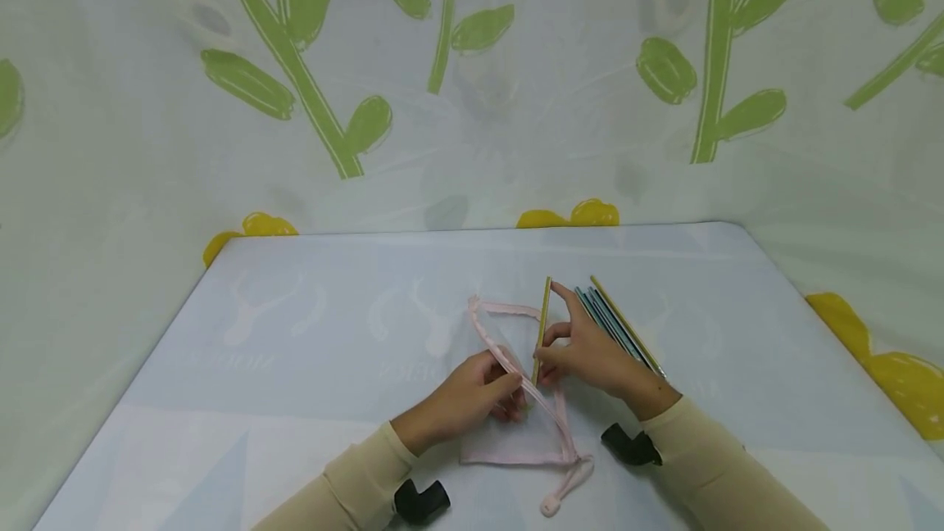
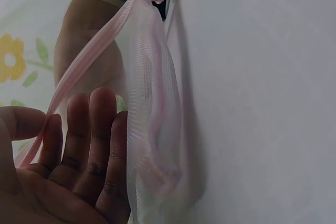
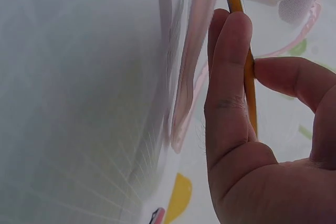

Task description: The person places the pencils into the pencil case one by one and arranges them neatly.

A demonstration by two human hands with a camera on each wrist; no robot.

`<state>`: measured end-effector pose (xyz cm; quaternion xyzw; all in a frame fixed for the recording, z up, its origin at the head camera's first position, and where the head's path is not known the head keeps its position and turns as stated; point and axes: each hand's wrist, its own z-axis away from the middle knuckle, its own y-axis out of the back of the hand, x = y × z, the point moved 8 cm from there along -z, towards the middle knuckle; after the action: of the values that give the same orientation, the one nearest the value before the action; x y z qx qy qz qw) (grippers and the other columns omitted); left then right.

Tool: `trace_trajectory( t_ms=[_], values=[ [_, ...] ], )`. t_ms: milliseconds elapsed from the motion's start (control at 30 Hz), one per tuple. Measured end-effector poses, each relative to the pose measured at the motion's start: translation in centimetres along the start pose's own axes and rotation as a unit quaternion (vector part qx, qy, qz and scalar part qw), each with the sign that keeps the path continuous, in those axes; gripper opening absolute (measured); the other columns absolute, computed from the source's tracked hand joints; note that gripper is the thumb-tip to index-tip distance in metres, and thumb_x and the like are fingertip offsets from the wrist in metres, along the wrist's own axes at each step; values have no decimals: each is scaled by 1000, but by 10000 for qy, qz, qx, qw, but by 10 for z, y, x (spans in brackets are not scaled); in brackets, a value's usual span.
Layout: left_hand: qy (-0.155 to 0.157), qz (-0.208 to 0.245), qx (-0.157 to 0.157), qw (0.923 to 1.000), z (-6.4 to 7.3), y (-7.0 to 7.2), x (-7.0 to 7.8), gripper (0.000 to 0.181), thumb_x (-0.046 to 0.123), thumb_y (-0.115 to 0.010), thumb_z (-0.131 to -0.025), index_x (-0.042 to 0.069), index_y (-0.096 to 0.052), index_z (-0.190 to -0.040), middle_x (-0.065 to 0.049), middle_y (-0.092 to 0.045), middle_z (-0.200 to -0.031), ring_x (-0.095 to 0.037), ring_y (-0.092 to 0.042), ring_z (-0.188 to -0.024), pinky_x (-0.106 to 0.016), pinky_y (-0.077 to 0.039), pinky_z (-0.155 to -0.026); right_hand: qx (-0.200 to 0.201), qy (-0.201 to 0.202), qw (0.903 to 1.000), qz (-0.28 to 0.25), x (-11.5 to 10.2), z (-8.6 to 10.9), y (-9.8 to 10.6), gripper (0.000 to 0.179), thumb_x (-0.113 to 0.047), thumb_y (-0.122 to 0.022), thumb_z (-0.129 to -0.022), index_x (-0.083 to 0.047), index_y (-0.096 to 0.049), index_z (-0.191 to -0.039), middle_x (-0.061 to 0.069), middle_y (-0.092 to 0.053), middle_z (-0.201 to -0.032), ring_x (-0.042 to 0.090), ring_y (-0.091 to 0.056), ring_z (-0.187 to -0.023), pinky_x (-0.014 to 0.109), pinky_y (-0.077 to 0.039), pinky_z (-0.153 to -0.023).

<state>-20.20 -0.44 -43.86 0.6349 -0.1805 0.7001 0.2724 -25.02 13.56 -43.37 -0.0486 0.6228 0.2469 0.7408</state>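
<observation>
A see-through mesh bag [image 1: 516, 459] with pink edging lies near the middle of the table, its mouth spread apart. My left hand [image 1: 483, 392] pinches the pink edge between thumb and forefinger; in the left wrist view the other fingers extend beside the mesh [image 2: 152, 87]. In my right hand [image 1: 590, 351] is a slim yellow pencil [image 1: 543, 322], standing nearly upright at the bag's mouth. The right wrist view has the pencil [image 3: 251, 93] between thumb and fingers, close to the pink edge [image 3: 197, 40]. The pencil's lower end overlaps the bag in the head view.
Several more pencils [image 1: 608, 322], teal, dark and yellow, lie side by side just right of my right hand. A pink cord with a small tab [image 1: 550, 505] trails from the bag's near corner. Behind the white table [image 1: 310, 326] hangs a leaf-patterned curtain [image 1: 516, 138].
</observation>
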Motion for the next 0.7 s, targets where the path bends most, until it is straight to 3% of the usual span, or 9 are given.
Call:
trace_trajectory(
  t_ms=[200,433,700],
  values=[
    [-37,105,-37,9999,0,-2,-1,23,18,-50,-105,-3,-56,-113,-19,-69,-94,-19,-71,-81,-35,-59,-74,8,-133,9999,100,4,-1,-3,108,-4,-70,-88,-31,7,-159,17,-63,-99,27,-71,-66,41,-60,-66],
    [-70,187,-81,9998,0,-4,0,23,18,-50,-105,-2,-56,-112,-16,-68,-93,-13,-69,-79,-33,-60,-75,-75,47,10000,40,1,0,-5,109,3,-69,-84,-29,2,-160,19,-56,-100,28,-70,-64,42,-60,-63],
    [4,146,-40,9999,-1,-4,-1,21,16,-48,-105,-2,-56,-111,-15,-68,-92,-14,-69,-80,-34,-59,-75,-433,-69,9980,449,5,1,-10,112,-1,-73,-82,-25,3,-160,17,-57,-101,24,-69,-64,37,-58,-63]
  ],
)
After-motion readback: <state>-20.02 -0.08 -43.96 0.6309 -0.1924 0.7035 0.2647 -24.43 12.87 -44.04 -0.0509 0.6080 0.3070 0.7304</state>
